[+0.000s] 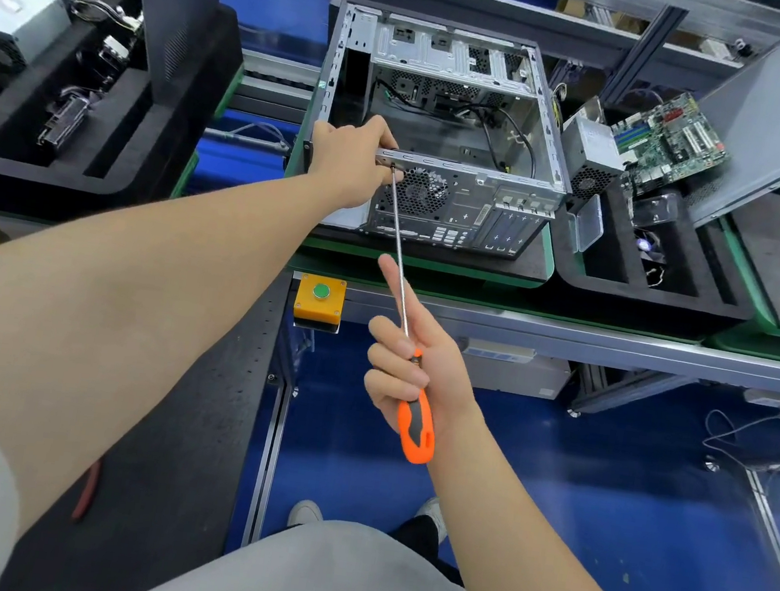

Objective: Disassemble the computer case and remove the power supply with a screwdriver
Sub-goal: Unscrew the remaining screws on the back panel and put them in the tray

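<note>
Holding long steel screwdriver with orange-and-black handle [416, 422] in right hand [412, 353]: lower fingers curled round the handle, index finger laid straight along the shaft. Shaft pointing to 11 o'clock, tip set at the top left corner of the rear panel. Gripping that same top rear edge with left hand [348, 161], fingers hooked over the rim, just beside the tip. Working on open grey sheet-metal computer case [452, 105], side uncovered, seated on black foam tray [506, 266] at 12 o'clock. At 3 o'clock of case: small silver metal box with round vent [590, 153], beside green circuit board [671, 139]. At 6 o'clock of case: yellow box with green push-button [320, 297].
</note>
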{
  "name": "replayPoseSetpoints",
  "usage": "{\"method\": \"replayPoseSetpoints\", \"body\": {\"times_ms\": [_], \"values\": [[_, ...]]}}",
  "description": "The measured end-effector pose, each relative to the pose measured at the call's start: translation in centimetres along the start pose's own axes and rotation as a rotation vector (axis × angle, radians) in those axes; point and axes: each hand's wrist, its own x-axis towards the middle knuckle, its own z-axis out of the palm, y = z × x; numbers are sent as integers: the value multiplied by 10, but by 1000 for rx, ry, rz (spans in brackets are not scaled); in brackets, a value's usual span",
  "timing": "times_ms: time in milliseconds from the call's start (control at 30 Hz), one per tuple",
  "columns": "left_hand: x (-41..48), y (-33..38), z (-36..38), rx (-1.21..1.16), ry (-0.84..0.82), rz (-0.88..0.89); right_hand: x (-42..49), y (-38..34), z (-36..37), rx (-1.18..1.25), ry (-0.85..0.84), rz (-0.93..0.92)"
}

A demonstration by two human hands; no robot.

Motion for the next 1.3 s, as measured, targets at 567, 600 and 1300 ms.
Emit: {"method": "replayPoseSetpoints", "body": {"times_ms": [567,600,1300], "values": [[-4,4,-3,5,10,-2,12,-7,6,-1682,827,-196],[-4,4,-3,3,12,-2,14,-6,2,-1836,886,-192],[-1,2,-1,13,12,-4,19,-6,23,-487,400,-202]]}}
